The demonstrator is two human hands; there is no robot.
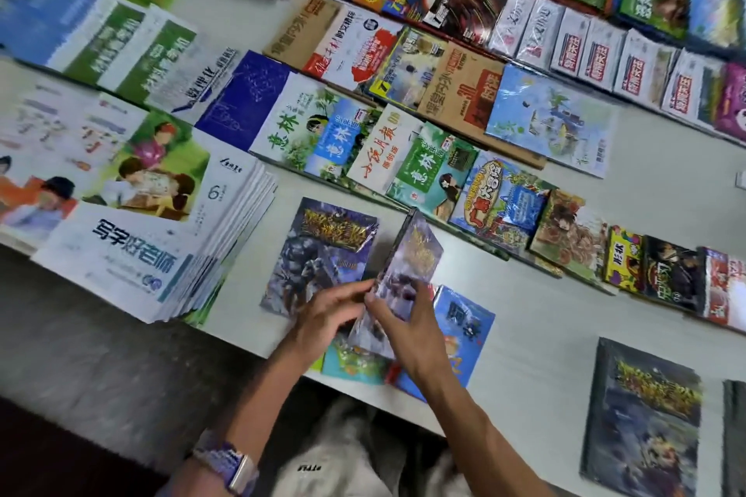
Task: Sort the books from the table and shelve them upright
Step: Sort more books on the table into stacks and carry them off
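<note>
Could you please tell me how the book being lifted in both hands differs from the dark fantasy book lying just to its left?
The lifted book is tilted up off the table, gripped by the left hand and right hand; the flat book lies face up, untouched. The lifted book's cover glares and blurs; the flat book's armoured figure reads clearly. Both show similar gold lettering on dark purple-blue art.

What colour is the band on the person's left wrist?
Purple and white patterned wristband, with a pale silver-looking clasp; it shows in the head view, near the bottom edge.
</note>
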